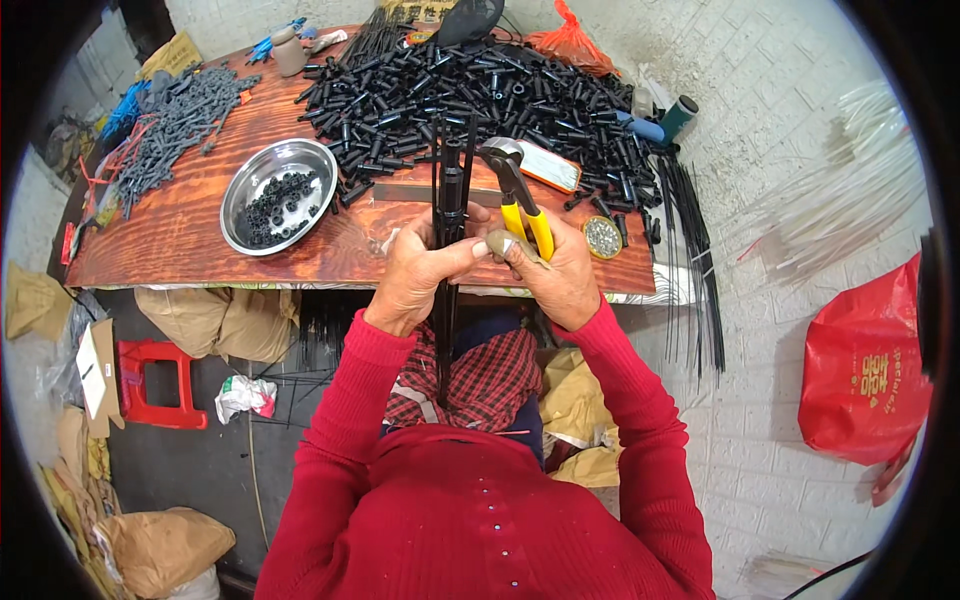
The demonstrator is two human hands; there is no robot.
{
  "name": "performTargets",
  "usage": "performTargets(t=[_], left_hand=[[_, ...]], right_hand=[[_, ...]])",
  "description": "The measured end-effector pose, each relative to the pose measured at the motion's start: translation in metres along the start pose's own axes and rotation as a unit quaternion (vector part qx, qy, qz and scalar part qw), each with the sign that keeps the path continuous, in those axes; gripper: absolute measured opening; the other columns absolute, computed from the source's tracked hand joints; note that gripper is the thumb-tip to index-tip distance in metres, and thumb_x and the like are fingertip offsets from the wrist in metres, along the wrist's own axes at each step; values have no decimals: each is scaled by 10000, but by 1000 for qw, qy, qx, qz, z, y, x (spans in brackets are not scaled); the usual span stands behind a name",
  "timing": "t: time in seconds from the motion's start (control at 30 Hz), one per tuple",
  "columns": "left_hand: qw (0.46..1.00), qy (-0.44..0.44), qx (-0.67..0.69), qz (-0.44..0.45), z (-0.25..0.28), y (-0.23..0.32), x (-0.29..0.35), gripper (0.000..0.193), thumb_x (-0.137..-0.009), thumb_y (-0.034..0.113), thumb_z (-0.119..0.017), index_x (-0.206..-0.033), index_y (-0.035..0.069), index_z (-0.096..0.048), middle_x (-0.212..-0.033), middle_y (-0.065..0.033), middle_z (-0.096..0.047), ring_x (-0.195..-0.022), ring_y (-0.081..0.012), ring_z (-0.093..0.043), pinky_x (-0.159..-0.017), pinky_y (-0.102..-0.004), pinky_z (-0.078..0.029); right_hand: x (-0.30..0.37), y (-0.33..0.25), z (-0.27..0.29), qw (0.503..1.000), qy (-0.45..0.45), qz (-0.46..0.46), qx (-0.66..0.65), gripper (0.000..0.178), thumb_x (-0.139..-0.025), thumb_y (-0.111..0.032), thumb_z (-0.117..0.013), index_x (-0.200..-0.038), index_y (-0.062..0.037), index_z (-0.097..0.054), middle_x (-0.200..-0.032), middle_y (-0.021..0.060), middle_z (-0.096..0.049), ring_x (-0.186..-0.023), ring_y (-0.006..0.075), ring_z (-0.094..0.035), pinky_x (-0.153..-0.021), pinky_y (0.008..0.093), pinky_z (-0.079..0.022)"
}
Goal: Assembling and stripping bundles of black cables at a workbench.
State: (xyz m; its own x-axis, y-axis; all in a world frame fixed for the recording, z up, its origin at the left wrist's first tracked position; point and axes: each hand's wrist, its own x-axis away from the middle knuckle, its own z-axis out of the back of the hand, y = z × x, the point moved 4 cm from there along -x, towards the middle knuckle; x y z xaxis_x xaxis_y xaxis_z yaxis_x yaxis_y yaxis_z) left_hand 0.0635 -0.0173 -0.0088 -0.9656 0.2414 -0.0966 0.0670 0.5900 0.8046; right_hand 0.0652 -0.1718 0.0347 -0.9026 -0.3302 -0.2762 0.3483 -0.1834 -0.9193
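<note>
Upright in front of my chest stands a bundle of thin black rods (446,330) around a black tubular piece (450,185). My left hand (415,275) is closed round it, thumb across the front. My right hand (560,275) grips pliers with yellow handles (541,232); their dark head points up, just right of the tube. A worn brownish cover wraps my right thumb, whose tip is close to my left thumb. The fingers behind the rods are partly hidden. Lower down, the rods reach a red checked cloth (490,375) over my lap.
Black tubular parts (450,100) heap across the wooden table (190,240). A steel bowl (233,205) holds small black rings. Grey parts (180,125) pile at left. A round tin (602,238) of small metal pieces stands near the right edge, beside long black rods (690,230).
</note>
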Motion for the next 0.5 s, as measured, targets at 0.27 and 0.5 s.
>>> performTargets(t=[0.27,0.5], left_hand=[[999,21,4,-25,4,-2,-7,334,-805,72,-743,-1100,9,-599,-839,-17,-637,-597,-29,-480,-510,-183,-349],[999,15,22,-28,4,-1,-10,330,-829,122,-739,-1104,8,-597,-742,14,-580,-570,-36,-434,-502,-187,-327]], right_hand=[[-7,5,4,992,29,78,93,222,-840,-45,-650,-1050,11,-607,-838,95,-652,-727,178,-628,-646,290,-491],[-9,-7,3,975,19,161,153,218,-808,3,-651,-1025,3,-622,-852,111,-660,-746,187,-653,-663,293,-494]])
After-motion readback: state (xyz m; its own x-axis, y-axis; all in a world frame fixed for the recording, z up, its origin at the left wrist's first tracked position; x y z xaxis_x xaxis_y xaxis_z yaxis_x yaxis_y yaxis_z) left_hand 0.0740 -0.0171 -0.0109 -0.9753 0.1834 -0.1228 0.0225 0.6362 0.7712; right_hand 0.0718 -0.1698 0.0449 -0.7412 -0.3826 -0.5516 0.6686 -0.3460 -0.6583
